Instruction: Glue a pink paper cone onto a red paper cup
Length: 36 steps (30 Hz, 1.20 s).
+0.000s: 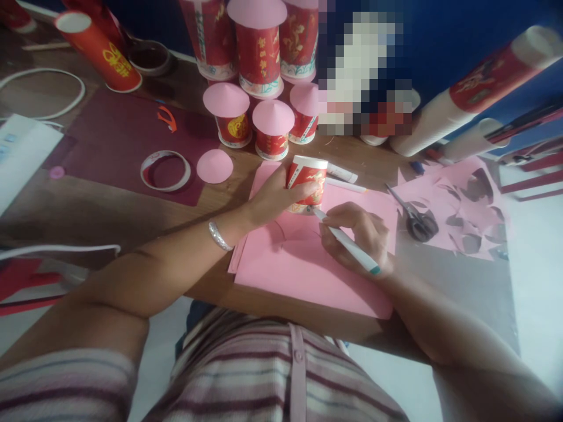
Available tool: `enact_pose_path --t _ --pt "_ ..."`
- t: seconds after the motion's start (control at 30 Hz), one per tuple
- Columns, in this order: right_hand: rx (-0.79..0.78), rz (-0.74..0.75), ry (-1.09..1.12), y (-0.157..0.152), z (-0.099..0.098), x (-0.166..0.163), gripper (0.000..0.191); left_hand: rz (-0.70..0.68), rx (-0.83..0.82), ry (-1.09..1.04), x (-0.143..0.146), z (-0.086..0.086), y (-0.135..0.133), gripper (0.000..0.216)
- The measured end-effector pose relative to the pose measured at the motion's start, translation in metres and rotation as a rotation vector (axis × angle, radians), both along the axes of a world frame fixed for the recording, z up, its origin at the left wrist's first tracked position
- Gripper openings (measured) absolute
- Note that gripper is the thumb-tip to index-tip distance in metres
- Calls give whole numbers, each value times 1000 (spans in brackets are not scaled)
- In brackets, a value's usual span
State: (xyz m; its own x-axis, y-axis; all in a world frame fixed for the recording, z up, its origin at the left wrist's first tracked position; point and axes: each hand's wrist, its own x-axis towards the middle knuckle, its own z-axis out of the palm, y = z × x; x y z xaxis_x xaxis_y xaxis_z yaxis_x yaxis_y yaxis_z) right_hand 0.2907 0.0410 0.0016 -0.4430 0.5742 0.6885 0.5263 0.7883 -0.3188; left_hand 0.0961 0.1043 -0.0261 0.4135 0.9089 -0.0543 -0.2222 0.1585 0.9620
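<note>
My left hand [292,193] grips a short red paper tube [314,171] with gold patterns and white rims, and holds it upright over pink paper sheets [308,275]. In my right hand [358,234] is a white marker pen [352,246] with a green end. Its tip meets, or nearly meets, the tube's white lower band. Faint marks show on that band. Behind the held tube lie a small printed roll [342,173] and a white pen [347,186].
Red tubes with pink cone tops [273,120] stand in rows at the back. Scissors [420,223] rest by cut pink scraps [468,211] on the right. A pink cone [214,166], a paper ring [165,171] and an orange clip-like object [167,119] lie left. Long tubes [461,94] lean back right.
</note>
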Motion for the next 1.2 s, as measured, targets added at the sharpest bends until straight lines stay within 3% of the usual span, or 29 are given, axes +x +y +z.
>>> enact_pose_path --t 1.2 --pt "14 -25 -53 -4 3 -1 21 1 3 -69 0 3 0 34"
